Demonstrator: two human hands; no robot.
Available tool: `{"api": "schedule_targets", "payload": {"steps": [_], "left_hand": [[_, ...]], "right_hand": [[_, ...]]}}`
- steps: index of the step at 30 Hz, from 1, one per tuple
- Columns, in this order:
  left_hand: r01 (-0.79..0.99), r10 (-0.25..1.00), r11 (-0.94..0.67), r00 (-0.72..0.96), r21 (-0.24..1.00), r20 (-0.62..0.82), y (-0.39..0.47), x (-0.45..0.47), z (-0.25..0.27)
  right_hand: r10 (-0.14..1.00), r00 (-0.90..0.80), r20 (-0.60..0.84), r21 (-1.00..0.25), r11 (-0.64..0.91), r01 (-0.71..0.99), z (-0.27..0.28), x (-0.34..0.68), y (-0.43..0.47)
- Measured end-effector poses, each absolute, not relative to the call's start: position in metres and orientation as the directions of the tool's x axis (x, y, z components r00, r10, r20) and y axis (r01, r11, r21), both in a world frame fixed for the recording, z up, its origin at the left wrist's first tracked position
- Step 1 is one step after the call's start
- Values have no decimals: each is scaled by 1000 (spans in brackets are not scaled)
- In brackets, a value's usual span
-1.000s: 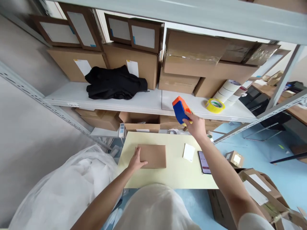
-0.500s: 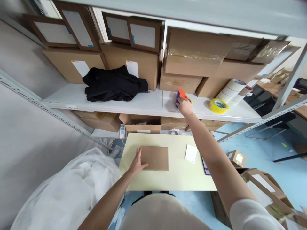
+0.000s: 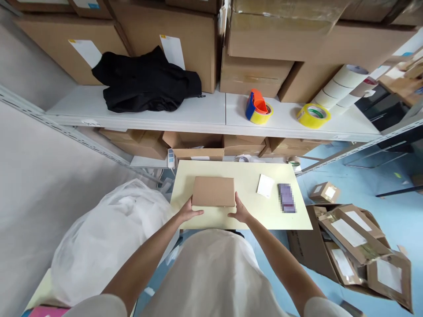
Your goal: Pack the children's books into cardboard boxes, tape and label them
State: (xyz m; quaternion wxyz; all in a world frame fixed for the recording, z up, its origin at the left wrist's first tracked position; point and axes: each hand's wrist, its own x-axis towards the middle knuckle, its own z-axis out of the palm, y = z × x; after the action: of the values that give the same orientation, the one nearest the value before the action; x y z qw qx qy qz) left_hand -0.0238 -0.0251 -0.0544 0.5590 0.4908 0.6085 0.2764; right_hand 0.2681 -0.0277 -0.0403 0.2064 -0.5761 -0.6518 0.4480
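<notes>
A closed cardboard box (image 3: 213, 192) lies flat on the pale yellow table (image 3: 211, 220). My left hand (image 3: 189, 210) is at its left side, fingers along the edge and thumb pointing inward in front. On the opposite side, my right hand (image 3: 242, 210) presses its fingers against the right edge, thumb also turned in. Between them the two hands hold the box. To the right on the table are a white card (image 3: 265, 185) and a blurred-out phone (image 3: 287, 198). Up on the shelf stands a blue and orange tape dispenser (image 3: 257, 108) with yellow tape.
The grey shelf (image 3: 148, 121) behind the table carries a black garment (image 3: 148, 81), a yellow tape roll (image 3: 313, 115), white rolls (image 3: 343, 86) and large cartons. A big white plastic bag (image 3: 109, 237) bulges at left. Right of the table, a carton (image 3: 310, 246) holds flattened boxes.
My right hand has let go of the tape dispenser on the shelf and come down to the box's right side. My left hand has stayed at the left side. The view has tilted downward.
</notes>
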Motion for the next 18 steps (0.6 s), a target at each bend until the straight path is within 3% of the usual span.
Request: {"api": "schedule_targets", "payload": {"steps": [5, 10, 12, 15, 18], "left_hand": [[251, 893, 417, 63, 874, -445, -21, -9, -40], [358, 937, 310, 41, 881, -347, -16, -16, -25], [441, 963, 233, 20, 867, -269, -10, -16, -21], [579, 984, 117, 40, 807, -172, -1, -13, -15], [647, 986, 81, 58, 758, -155, 6, -5, -13]], "right_hand": [[937, -133, -324, -873, -242, 424, -66, 257, -17], [917, -206, -340, -911, -268, 313, -43, 279, -13], [926, -138, -351, -871, -270, 410, -26, 286, -12], [933, -22, -360, -700, -255, 667, -3, 290, -10], [927, 24, -374, -561, -246, 791, 9, 290, -9]]}}
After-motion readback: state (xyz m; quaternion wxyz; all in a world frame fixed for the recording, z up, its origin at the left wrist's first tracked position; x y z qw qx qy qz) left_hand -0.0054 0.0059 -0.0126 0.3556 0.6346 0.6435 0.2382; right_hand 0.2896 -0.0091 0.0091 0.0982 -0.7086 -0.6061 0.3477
